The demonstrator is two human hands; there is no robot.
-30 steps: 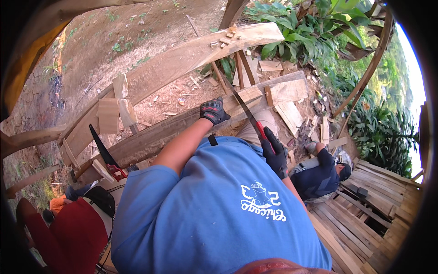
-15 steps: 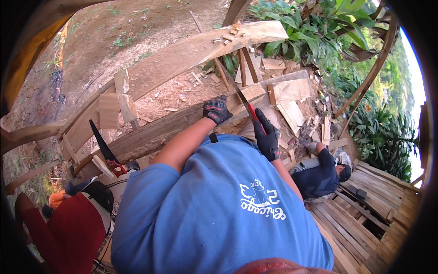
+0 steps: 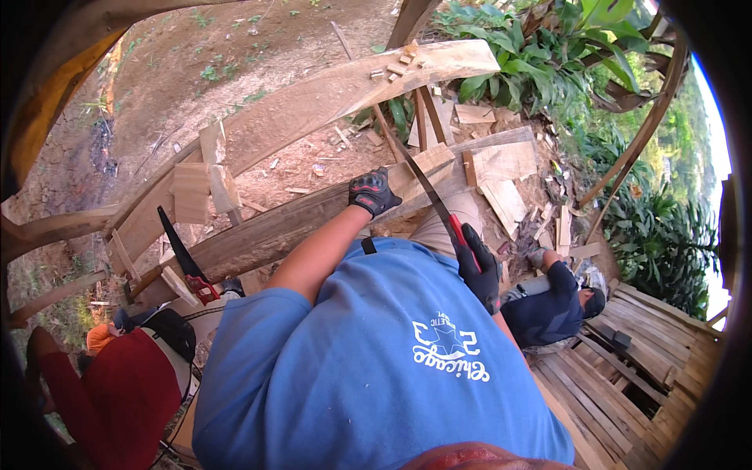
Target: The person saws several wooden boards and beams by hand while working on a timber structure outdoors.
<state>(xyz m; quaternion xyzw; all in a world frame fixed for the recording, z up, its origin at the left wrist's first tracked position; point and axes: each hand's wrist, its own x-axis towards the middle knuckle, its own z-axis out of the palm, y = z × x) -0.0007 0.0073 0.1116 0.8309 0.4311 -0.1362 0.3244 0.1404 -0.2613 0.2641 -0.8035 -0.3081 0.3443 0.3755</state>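
My right hand (image 3: 479, 270), in a black glove, is closed round the red handle of a handsaw (image 3: 429, 193). The dark blade slants up and away to the left, lying across the right part of a short pale piece of wood (image 3: 407, 178). That piece rests on a long thick timber beam (image 3: 274, 211). My left hand (image 3: 374, 193), in a black glove with red marks, presses on the left end of the short piece with its fingers curled over it; the fingertips are partly hidden.
Beyond the beam runs a long curved board (image 3: 313, 110) with small wood blocks (image 3: 401, 66) on it. Offcuts (image 3: 505, 205) litter the ground at right. A co-worker in red (image 3: 129, 392), near another handsaw (image 3: 182, 254), is at left; a co-worker in dark clothes (image 3: 544, 309) crouches at right.
My right hand has drawn the saw back toward my body and slightly right, its blade still across the wood. My left hand stays in place on the short piece.
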